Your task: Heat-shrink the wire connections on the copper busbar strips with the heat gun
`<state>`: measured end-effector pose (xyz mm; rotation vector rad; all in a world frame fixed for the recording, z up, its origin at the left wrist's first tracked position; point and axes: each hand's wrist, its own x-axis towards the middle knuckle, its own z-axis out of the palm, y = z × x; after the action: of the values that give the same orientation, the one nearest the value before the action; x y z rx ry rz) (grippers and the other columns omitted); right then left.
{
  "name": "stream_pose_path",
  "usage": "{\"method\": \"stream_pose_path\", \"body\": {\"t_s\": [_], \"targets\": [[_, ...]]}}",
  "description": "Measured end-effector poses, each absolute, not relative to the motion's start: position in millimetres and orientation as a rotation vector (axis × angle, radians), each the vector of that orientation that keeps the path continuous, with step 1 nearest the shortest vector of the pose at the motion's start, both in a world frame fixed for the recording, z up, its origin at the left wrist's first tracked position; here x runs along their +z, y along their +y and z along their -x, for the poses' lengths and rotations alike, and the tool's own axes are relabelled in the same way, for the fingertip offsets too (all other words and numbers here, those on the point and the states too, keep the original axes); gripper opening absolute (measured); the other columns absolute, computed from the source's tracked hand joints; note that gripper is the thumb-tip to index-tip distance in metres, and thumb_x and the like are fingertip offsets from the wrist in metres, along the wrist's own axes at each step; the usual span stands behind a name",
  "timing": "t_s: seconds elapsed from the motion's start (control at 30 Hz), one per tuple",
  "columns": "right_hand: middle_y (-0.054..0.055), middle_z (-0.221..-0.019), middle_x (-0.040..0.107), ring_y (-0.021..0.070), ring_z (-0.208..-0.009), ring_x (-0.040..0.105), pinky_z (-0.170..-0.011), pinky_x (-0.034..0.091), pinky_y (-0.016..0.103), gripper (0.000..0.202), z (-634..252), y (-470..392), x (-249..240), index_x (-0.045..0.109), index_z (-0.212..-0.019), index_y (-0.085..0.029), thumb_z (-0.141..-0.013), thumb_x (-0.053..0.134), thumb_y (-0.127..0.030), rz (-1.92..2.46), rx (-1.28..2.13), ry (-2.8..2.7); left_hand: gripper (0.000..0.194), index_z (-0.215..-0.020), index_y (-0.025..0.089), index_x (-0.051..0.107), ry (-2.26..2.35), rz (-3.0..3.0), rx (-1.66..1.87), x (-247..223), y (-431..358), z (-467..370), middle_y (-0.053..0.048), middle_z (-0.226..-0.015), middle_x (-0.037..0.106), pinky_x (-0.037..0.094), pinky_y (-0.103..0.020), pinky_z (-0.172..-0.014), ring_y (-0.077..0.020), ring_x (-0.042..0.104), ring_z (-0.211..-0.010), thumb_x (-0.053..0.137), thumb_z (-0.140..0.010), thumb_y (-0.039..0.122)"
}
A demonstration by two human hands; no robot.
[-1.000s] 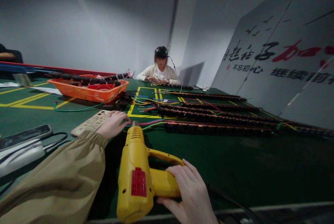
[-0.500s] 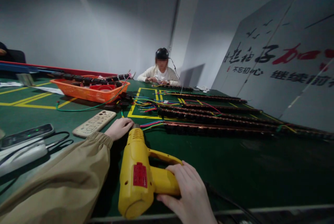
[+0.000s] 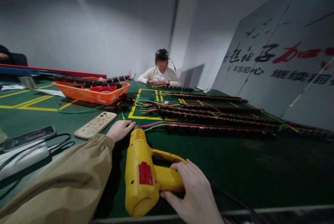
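A yellow heat gun (image 3: 139,147) with a red vent patch is in my right hand (image 3: 194,191), whose fingers wrap around its handle. Its nozzle points away from me, toward coloured wires (image 3: 153,125) at the end of a long black strip with copper-coloured edges (image 3: 219,130). My left hand (image 3: 121,130) lies beside the nozzle tip, fingers drawn together at the wire ends. What sits between those fingertips is too small and partly covered by the nozzle to make out.
Several similar strips (image 3: 208,108) lie behind on the green table (image 3: 247,168). To the left are a patterned phone (image 3: 95,125), a dark device (image 3: 30,137), a white plug (image 3: 24,161) and an orange basket (image 3: 88,95) of dark parts. A person (image 3: 161,72) sits across the table.
The heat gun and my right hand have shifted slightly right. My left hand has moved a little to the right in view, staying near the nozzle tip.
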<state>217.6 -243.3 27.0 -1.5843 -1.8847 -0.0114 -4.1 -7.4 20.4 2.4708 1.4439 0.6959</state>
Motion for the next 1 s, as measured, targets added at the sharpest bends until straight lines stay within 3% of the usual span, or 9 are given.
{"method": "stream_pose_path", "body": {"t_s": [0.3,0.73,0.9,1.0], "targets": [[0.002,-0.093,0.064,0.0221,-0.088,0.060,-0.096,0.040,0.047,0.036,-235.7,-245.3,22.3,0.054,-0.098,-0.022,-0.067,0.069,-0.034,1.642,-0.215,-1.937,0.046,-0.077,0.022,0.061,1.555,-2.440,0.721,18.8,-5.5,4.7,-0.004,-0.082,0.067,0.037,-0.024,-0.062,-0.0189,0.060,-0.079,0.028,-0.090,0.051],[0.003,-0.095,0.066,0.0242,-0.091,0.062,-0.090,0.044,0.045,0.039,-264.9,-243.8,10.2,0.053,-0.100,-0.022,-0.067,0.069,-0.034,1.691,-0.577,-1.913,0.049,-0.071,0.020,0.058,1.514,-2.332,0.780,13.9,-0.2,7.4,-0.001,-0.068,0.061,0.035,-0.024,-0.059,-0.0169,0.055,-0.068,0.029,-0.088,0.056],[0.002,-0.100,0.065,0.0248,-0.093,0.061,-0.090,0.043,0.046,0.067,-261.5,-243.0,14.2,0.050,-0.119,-0.024,-0.060,0.076,-0.046,1.703,-0.534,-1.975,0.044,-0.070,0.021,0.055,1.611,-2.398,0.732,18.5,-3.8,3.0,-0.004,-0.075,0.063,0.034,-0.025,-0.059,-0.0187,0.059,-0.074,0.029,-0.090,0.050],[0.000,-0.090,0.065,0.0223,-0.086,0.061,-0.095,0.038,0.046,0.051,-251.3,-240.1,20.2,0.059,-0.102,-0.024,-0.058,0.078,-0.041,1.727,-0.405,-1.948,0.043,-0.077,0.022,0.057,1.677,-2.390,0.697,21.3,-7.2,-0.9,-0.006,-0.087,0.066,0.036,-0.025,-0.061,-0.0209,0.061,-0.084,0.027,-0.091,0.049]]}}
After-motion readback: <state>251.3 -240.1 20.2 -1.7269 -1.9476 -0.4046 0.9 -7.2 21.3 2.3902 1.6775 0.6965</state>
